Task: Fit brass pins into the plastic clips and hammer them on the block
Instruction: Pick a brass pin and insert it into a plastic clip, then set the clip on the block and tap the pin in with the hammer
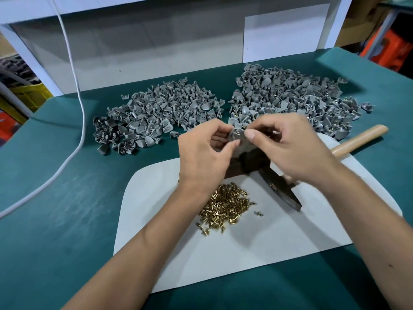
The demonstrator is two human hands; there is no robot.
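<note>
Head view, left hand [202,153] and right hand [288,144] pinching one grey clip [237,137] together above the dark block [245,163], block mostly hidden, pin too small to see, brass pins [225,205] piled on white sheet [257,242] near desk's front edge, hammer [290,193] half covered.

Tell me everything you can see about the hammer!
The hammer lies flat on the white sheet, right of the brass pins. Its head is dark, worn-looking metal, pointing toward the camera. Its pale wooden handle runs away to the right, onto the green table. The right hand hides its middle. Nobody holds it.
</note>
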